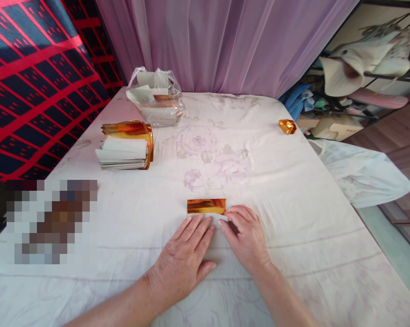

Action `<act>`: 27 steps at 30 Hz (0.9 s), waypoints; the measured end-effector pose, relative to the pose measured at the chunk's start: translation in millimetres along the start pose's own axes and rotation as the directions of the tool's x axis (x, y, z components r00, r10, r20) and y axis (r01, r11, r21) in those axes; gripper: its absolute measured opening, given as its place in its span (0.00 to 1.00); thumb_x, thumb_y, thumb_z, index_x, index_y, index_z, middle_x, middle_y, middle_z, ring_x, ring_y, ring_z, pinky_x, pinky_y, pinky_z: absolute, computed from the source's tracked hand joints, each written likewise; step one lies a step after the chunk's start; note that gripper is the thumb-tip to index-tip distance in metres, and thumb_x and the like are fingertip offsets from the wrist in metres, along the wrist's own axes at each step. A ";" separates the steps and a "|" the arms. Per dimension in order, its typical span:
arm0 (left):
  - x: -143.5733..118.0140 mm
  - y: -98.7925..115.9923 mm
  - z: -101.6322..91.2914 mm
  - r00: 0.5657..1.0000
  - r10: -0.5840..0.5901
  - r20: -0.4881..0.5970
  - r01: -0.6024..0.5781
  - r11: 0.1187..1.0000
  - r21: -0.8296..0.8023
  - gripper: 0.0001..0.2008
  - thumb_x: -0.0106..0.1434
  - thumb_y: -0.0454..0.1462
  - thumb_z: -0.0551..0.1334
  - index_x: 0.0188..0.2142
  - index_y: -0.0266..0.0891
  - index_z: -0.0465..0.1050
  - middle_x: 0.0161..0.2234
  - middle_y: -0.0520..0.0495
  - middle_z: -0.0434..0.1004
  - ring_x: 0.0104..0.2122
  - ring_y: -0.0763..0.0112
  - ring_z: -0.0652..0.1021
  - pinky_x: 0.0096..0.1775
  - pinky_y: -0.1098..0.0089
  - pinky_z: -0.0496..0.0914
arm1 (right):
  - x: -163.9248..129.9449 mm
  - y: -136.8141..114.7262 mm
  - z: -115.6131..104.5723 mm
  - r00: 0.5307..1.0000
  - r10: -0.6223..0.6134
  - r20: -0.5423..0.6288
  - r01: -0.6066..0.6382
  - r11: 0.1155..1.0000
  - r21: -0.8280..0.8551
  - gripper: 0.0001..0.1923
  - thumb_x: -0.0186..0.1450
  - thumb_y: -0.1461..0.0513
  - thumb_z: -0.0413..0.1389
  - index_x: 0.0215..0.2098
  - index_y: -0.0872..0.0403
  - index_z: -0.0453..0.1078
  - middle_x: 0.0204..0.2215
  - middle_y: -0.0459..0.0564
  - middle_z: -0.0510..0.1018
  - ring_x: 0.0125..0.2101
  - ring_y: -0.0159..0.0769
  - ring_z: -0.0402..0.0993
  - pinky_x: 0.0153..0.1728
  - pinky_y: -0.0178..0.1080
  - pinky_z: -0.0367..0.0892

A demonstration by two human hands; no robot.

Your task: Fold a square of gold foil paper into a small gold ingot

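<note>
A small sheet of gold foil paper [206, 205], white on its back, lies on the white flowered cloth [276, 190] just in front of me, its near edge folded over. My left hand [182, 259] rests flat with its fingertips pressing the white fold at the left. My right hand [247, 236] pinches and presses the fold's right end with its fingers bent. A finished folded gold piece [287, 126] sits far right near the table edge.
A stack of gold and white sheets [126, 145] lies at the left, with a clear plastic bag of more paper [157, 97] behind it. A purple curtain hangs at the back. A blurred patch [48, 222] covers the near left. Shelves stand right.
</note>
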State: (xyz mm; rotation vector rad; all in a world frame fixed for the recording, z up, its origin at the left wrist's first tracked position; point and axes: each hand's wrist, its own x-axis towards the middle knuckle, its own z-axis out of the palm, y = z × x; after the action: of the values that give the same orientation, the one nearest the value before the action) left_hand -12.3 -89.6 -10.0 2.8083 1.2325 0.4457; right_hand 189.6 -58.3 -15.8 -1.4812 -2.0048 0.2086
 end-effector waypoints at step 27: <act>0.5 -0.9 -1.5 1.000 -0.004 0.013 0.004 1.000 -0.023 0.31 0.69 0.53 0.53 0.63 0.36 0.61 0.67 0.42 0.60 0.66 0.58 0.60 0.66 0.57 0.52 | 0.5 -0.5 -0.2 1.000 0.015 0.007 -0.015 1.000 0.006 0.10 0.69 0.57 0.53 0.31 0.50 0.71 0.35 0.49 0.78 0.40 0.40 0.71 0.41 0.43 0.61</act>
State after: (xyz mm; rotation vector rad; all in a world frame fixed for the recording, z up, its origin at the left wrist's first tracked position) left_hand -13.0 -88.7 -8.5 2.7850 1.2224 0.4385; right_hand 189.2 -58.0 -15.2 -1.4941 -1.9969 0.2264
